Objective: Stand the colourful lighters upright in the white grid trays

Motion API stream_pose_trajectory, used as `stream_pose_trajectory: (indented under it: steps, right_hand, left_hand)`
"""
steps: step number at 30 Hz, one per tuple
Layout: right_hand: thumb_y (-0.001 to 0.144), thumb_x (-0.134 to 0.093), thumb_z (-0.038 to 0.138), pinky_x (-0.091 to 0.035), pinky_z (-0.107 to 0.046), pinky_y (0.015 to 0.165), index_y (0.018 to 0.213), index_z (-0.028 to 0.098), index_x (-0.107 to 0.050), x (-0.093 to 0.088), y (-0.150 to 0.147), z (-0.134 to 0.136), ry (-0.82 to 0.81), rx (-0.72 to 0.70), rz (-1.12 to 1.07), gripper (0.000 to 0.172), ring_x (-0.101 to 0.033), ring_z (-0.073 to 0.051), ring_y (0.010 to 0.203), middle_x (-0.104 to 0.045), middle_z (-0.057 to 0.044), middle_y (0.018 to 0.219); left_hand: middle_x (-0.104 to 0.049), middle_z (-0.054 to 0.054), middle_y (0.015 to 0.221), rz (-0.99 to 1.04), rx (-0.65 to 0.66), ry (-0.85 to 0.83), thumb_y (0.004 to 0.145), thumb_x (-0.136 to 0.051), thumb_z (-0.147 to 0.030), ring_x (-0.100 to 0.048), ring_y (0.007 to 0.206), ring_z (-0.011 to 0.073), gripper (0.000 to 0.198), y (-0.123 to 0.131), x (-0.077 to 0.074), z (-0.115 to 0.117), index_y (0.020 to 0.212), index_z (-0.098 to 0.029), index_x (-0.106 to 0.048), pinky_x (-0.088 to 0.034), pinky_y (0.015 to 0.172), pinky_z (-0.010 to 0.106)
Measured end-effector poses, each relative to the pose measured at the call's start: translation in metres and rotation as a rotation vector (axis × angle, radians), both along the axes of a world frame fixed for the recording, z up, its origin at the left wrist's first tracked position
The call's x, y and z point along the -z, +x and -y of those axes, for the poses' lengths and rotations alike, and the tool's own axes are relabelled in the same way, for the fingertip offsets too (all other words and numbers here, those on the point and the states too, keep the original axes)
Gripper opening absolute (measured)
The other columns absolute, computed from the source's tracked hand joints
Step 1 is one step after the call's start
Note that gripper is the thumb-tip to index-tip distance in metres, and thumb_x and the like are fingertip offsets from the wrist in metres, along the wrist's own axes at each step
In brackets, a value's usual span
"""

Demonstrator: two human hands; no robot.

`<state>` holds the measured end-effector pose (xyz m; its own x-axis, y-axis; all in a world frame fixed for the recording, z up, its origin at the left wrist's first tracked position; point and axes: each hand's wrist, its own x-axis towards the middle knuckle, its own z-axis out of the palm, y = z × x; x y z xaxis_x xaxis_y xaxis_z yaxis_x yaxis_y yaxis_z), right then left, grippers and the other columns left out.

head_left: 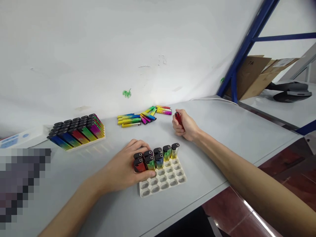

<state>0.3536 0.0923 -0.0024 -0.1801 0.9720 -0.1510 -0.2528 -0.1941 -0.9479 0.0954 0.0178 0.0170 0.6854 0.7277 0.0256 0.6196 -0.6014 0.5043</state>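
A cream slotted tray (170, 181) lies near the table's front edge, with several upright rainbow-coloured lighters (158, 157) standing in its far rows. My left hand (125, 168) rests against the tray's left side, fingers curled round the red lighter (139, 164) at the tray's left end. My right hand (185, 126) sits further back on the table, closed in a fist round another red lighter (178, 118). A loose heap of colourful lighters (143, 117) lies just left of that hand.
A full tray of lighters (76, 132) stands at the left. A white box (22, 138) sits at the far left by the wall. Cardboard boxes (256, 75) and a blue rack frame (243, 49) stand at the back right. The table's front edge (222, 187) runs diagonally.
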Motion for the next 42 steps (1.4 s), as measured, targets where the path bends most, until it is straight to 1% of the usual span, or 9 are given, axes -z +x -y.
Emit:
stream_pose_trajectory:
  steps: [6, 9, 13, 21, 26, 29, 33, 37, 42]
  right_hand:
    - [0.088, -0.038, 0.040, -0.011, -0.020, 0.034, 0.054, 0.022, -0.033, -0.003, -0.003, 0.004, 0.022, 0.085, -0.034, 0.038, -0.014, -0.006, 0.034, -0.026, 0.007, 0.041]
    - [0.089, -0.039, 0.043, -0.012, -0.020, 0.034, 0.055, 0.022, -0.034, -0.005, -0.004, 0.005, 0.021, 0.135, -0.039, 0.040, -0.016, -0.006, 0.034, -0.026, 0.007, 0.042]
    - [0.089, -0.040, 0.051, -0.014, -0.020, 0.036, 0.056, 0.021, -0.037, -0.006, -0.006, 0.007, 0.010, 0.129, -0.048, 0.045, -0.018, -0.006, 0.036, -0.027, 0.007, 0.043]
    - [0.087, -0.040, 0.041, -0.013, -0.021, 0.035, 0.055, 0.021, -0.038, -0.005, -0.009, 0.008, -0.002, 0.161, -0.015, 0.038, -0.018, -0.007, 0.035, -0.030, 0.006, 0.043]
    - [0.089, -0.039, 0.041, -0.014, -0.020, 0.035, 0.058, 0.020, -0.042, -0.007, -0.013, 0.011, -0.028, 0.202, -0.004, 0.038, -0.021, -0.006, 0.036, -0.032, 0.006, 0.046]
    - [0.091, -0.041, 0.043, -0.018, -0.020, 0.036, 0.063, 0.019, -0.045, -0.005, -0.014, 0.010, -0.017, 0.196, -0.024, 0.037, -0.025, -0.006, 0.037, -0.035, 0.005, 0.048]
    - [0.091, -0.044, 0.047, -0.026, -0.020, 0.039, 0.070, 0.017, -0.051, 0.000, -0.013, 0.008, -0.004, 0.138, -0.045, 0.037, -0.032, -0.007, 0.041, -0.041, 0.003, 0.055]
    - [0.092, -0.043, 0.040, -0.030, -0.020, 0.042, 0.076, 0.016, -0.056, 0.000, -0.013, 0.009, 0.029, 0.108, -0.029, 0.032, -0.037, -0.008, 0.046, -0.044, 0.002, 0.061]
    - [0.093, -0.041, 0.033, -0.039, -0.023, 0.050, 0.080, 0.015, -0.060, -0.007, -0.015, 0.012, 0.067, 0.099, -0.019, 0.030, -0.043, -0.010, 0.053, -0.048, 0.000, 0.066]
  left_hand:
    - [-0.056, 0.002, 0.117, -0.005, -0.004, -0.008, 0.081, -0.068, -0.046, -0.049, 0.113, 0.0225, 0.030, 0.000, 0.000, 0.002, 0.104, -0.028, -0.061, -0.047, 0.094, 0.038]
    - [-0.056, 0.001, 0.117, 0.013, -0.011, 0.021, 0.081, -0.068, -0.047, -0.049, 0.112, 0.0222, 0.032, 0.000, 0.003, 0.002, 0.105, -0.028, -0.060, -0.047, 0.094, 0.038]
    - [-0.057, 0.001, 0.116, 0.019, -0.008, 0.032, 0.081, -0.067, -0.049, -0.049, 0.111, 0.0224, 0.033, 0.000, 0.004, 0.002, 0.105, -0.027, -0.059, -0.047, 0.093, 0.038]
    - [-0.058, 0.001, 0.112, 0.013, -0.013, 0.024, 0.080, -0.068, -0.047, -0.050, 0.109, 0.0218, 0.033, 0.000, 0.000, 0.004, 0.105, -0.027, -0.059, -0.048, 0.091, 0.037]
    - [-0.058, 0.001, 0.112, 0.027, -0.018, 0.033, 0.079, -0.069, -0.047, -0.050, 0.109, 0.0215, 0.034, 0.000, 0.002, 0.003, 0.105, -0.027, -0.059, -0.048, 0.091, 0.036]
    - [-0.057, 0.000, 0.110, 0.031, -0.017, 0.029, 0.079, -0.070, -0.046, -0.050, 0.108, 0.0211, 0.034, 0.001, 0.002, 0.003, 0.105, -0.027, -0.060, -0.048, 0.091, 0.036]
    - [-0.058, 0.002, 0.109, 0.035, -0.009, 0.044, 0.078, -0.071, -0.045, -0.051, 0.107, 0.0223, 0.031, 0.002, 0.000, 0.005, 0.101, -0.026, -0.061, -0.048, 0.091, 0.037]
    - [-0.059, 0.002, 0.108, 0.027, -0.008, 0.048, 0.078, -0.070, -0.046, -0.051, 0.106, 0.0232, 0.031, 0.002, -0.001, 0.005, 0.099, -0.025, -0.062, -0.048, 0.090, 0.038]
    - [-0.059, 0.002, 0.108, 0.025, -0.014, 0.053, 0.078, -0.070, -0.049, -0.052, 0.105, 0.0229, 0.033, 0.001, 0.000, 0.004, 0.100, -0.026, -0.061, -0.048, 0.090, 0.037]
